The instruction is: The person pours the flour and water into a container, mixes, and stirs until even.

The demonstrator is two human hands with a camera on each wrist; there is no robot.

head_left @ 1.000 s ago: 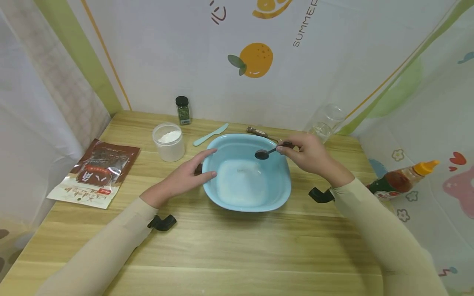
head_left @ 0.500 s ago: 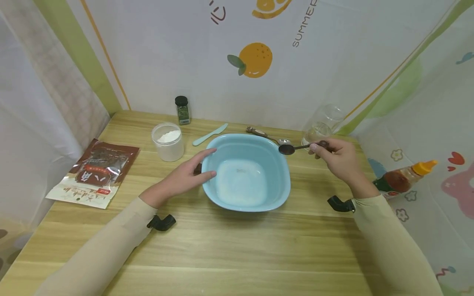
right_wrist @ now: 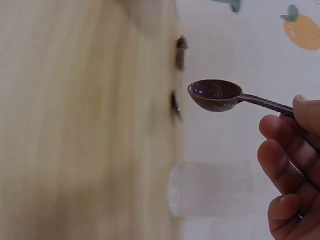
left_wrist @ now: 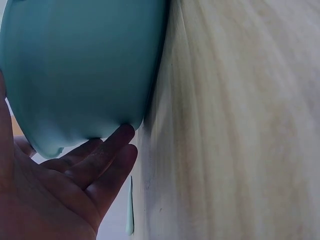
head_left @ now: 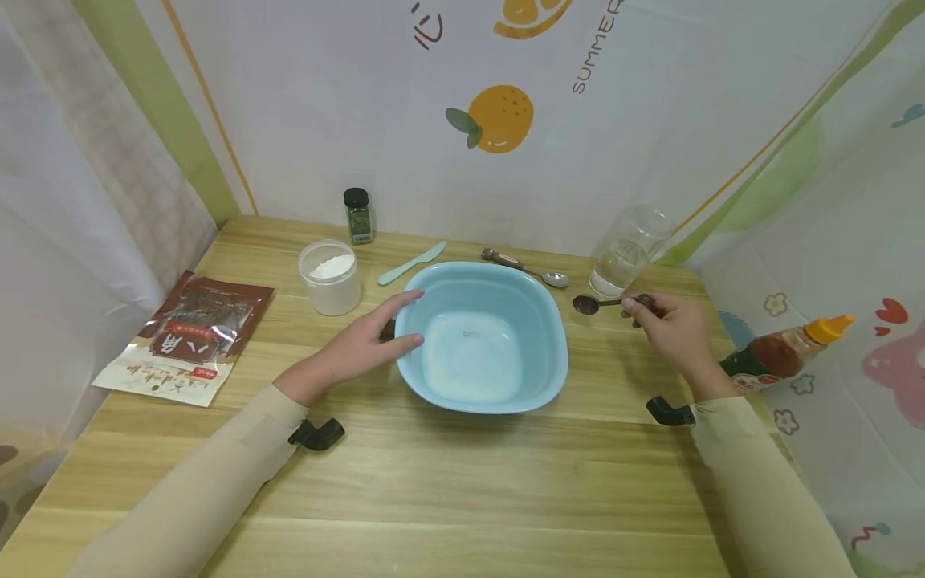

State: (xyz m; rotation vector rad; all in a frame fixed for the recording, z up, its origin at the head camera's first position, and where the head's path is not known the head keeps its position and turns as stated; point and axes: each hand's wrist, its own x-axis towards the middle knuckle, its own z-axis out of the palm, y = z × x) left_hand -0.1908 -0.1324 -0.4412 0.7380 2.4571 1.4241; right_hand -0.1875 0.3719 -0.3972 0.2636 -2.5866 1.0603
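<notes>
My left hand (head_left: 361, 345) holds the left side of a light blue basin (head_left: 555, 337), thumb and index finger at its rim. In the left wrist view, the other fingers (left_wrist: 107, 157) touch the basin's outer wall (left_wrist: 90, 75). A pale whitish layer covers the basin's bottom. To the right of the basin, my right hand (head_left: 675, 329) pinches a small dark brown spoon (head_left: 587, 304) by its handle. The right wrist view shows the spoon's bowl (right_wrist: 216, 96) level and glossy inside, above the table; whether it holds anything, I cannot tell.
Behind the spoon stands a clear glass (head_left: 621, 261) with liquid. A metal spoon (head_left: 552, 278), a mint knife (head_left: 412, 263), a jar of white powder (head_left: 332, 285) and a black-capped spice bottle (head_left: 357, 217) lie or stand behind. Left is a brown packet (head_left: 191, 337); right, a sauce bottle (head_left: 780, 353).
My right hand has moved the brown spoon from over the basin out to the right, then slightly lower, in front of the glass. My left hand stays on the basin.
</notes>
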